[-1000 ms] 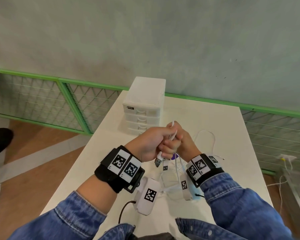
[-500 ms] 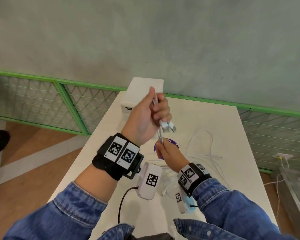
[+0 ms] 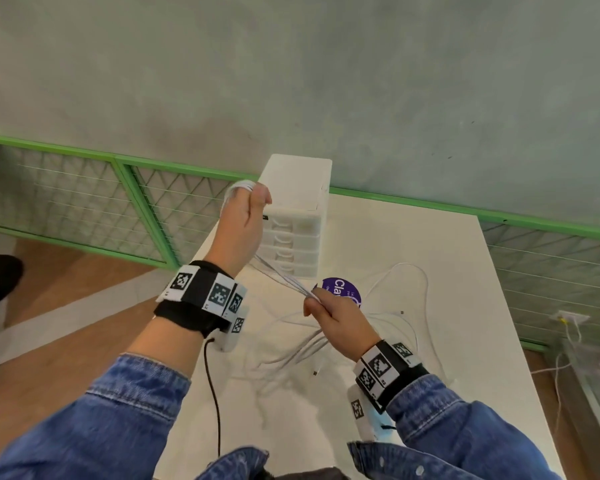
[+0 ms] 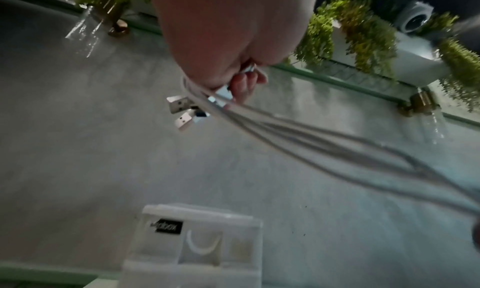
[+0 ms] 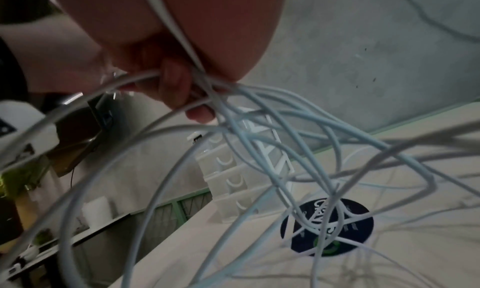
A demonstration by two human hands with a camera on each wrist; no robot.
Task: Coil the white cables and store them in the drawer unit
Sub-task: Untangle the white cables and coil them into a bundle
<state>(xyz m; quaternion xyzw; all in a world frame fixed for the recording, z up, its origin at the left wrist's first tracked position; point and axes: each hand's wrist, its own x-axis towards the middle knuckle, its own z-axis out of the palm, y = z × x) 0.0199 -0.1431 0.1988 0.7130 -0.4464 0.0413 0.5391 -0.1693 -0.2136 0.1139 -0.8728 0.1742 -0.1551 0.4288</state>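
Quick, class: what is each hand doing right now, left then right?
Left hand: closed, gripping the plug ends of the white cables.
Right hand: closed, gripping the same cables lower down.

Head view bright and even; both wrist views dim, motion-blurred, edge-warped.
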